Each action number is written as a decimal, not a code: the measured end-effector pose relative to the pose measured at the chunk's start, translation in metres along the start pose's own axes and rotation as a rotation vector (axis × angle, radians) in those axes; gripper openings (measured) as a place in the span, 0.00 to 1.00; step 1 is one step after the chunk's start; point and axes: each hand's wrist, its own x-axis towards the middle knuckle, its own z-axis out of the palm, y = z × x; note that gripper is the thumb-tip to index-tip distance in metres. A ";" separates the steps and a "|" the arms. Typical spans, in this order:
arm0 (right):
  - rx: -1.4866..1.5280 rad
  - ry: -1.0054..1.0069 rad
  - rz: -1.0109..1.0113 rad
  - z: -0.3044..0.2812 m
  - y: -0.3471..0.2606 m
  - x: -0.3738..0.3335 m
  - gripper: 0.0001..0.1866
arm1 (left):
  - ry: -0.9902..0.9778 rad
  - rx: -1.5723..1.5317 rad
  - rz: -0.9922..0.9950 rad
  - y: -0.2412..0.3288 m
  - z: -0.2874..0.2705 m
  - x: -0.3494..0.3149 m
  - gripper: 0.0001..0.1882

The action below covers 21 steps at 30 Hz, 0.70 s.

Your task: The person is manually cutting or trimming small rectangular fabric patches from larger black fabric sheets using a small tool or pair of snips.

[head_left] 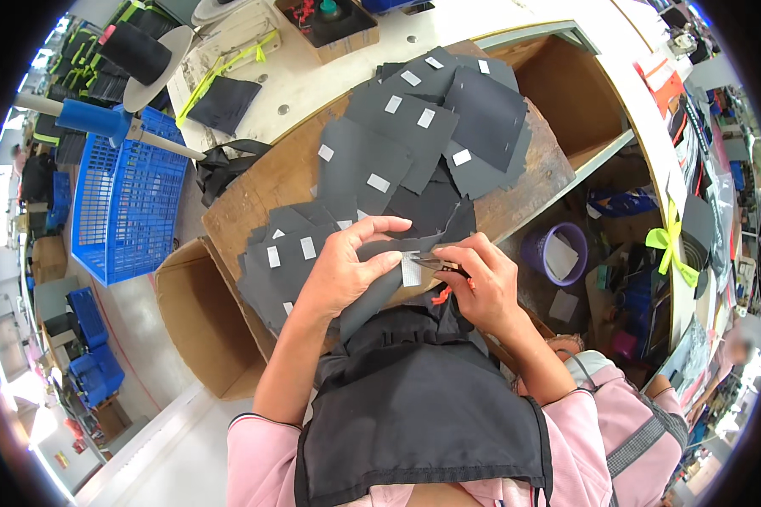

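Note:
My left hand (344,269) is closed on the edge of a dark grey fabric piece (370,302), its thumb and fingers pinching the folded cloth. A white patch (411,272) sits on that piece, just right of my left thumb. In my right hand (489,283) is a pair of thread snips (438,265), the blades pointing left and reaching the top of the patch. Whether they touch a thread is too small to tell. Beyond both hands, overlapping dark grey fabric pieces (359,152) with small white patches lie piled on a wooden board (254,190).
A brown cardboard box (216,321) stands left of the board, with a blue plastic basket (127,194) beyond it. To the right is a purple bin (556,253) below a white table (372,55). Another person in pink (638,431) sits close by at lower right.

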 end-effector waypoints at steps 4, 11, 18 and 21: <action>-0.025 0.026 -0.053 0.000 0.000 -0.001 0.14 | -0.046 0.082 -0.021 -0.001 -0.004 -0.002 0.19; -0.043 0.006 -0.065 -0.006 -0.005 -0.001 0.15 | -0.042 0.181 0.043 0.005 0.001 -0.003 0.20; 0.190 0.147 0.158 -0.012 -0.010 -0.006 0.16 | -0.073 0.179 0.052 0.005 -0.004 -0.004 0.21; -0.042 -0.023 -0.082 -0.010 -0.017 0.001 0.15 | -0.073 0.189 0.022 0.013 0.000 -0.006 0.21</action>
